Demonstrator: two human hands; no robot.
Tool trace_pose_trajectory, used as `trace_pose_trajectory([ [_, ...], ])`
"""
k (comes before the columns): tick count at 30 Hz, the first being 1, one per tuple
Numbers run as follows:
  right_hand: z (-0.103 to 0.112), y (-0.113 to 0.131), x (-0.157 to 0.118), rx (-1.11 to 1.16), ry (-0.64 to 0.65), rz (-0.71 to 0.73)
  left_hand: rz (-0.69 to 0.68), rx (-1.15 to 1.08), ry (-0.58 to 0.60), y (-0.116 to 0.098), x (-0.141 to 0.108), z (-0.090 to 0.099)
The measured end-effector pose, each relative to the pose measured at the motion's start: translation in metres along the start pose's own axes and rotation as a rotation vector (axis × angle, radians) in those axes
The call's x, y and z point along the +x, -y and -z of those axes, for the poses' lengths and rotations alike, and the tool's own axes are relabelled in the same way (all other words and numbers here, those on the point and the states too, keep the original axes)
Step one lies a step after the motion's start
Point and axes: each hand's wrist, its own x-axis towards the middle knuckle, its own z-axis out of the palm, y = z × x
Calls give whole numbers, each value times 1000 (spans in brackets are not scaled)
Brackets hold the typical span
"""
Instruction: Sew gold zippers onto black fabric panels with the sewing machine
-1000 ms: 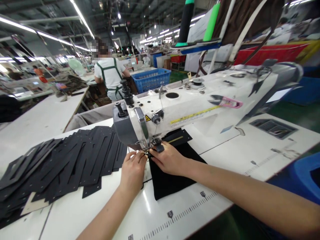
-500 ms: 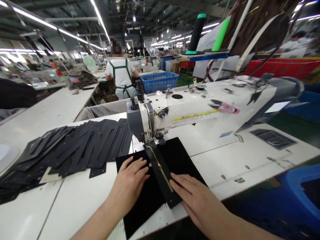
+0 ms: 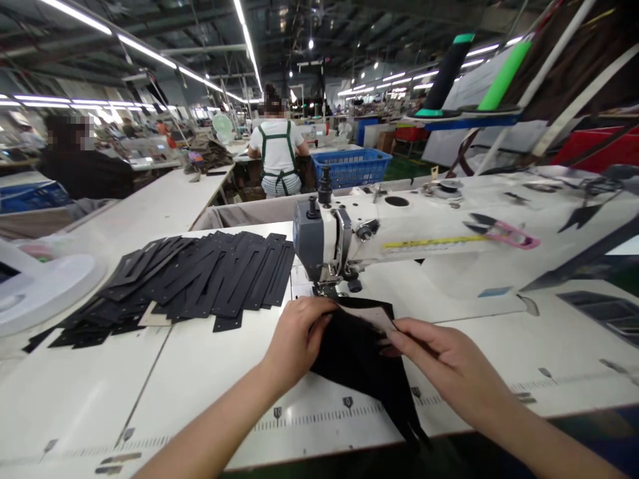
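Black fabric [image 3: 357,356] lies folded and bunched in front of the sewing machine [image 3: 322,239], one corner hanging toward the table's front edge. My left hand [image 3: 299,336] is closed on its left upper part, close to the presser foot. Between thumb and fingers, my right hand [image 3: 434,346] pinches the fabric's turned-up right side, where a pale beige underside [image 3: 369,318] shows. The zipper strip on the fabric is hidden from view by the fold.
A heap of black slotted strips [image 3: 200,279] covers the table left of the machine. Pink-handled thread snips [image 3: 509,233] rest on the machine arm. Thread cones [image 3: 444,76] stand behind. Beyond are a blue basket [image 3: 352,169] and a seated co-worker [image 3: 277,156].
Both hands have gone from lying flat on the fabric to gripping it. The fabric is now lifted and folded over, its zipper out of sight. The view has swung left.
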Motion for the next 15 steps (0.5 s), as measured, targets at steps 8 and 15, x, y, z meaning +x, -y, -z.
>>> trace_pose_trajectory([
  [8,0,4,-1,-241,-9,430,-54,116,59,13,0,-4],
  [15,7,15,5,-283,-117,513,-223,180,39,6,11,0],
])
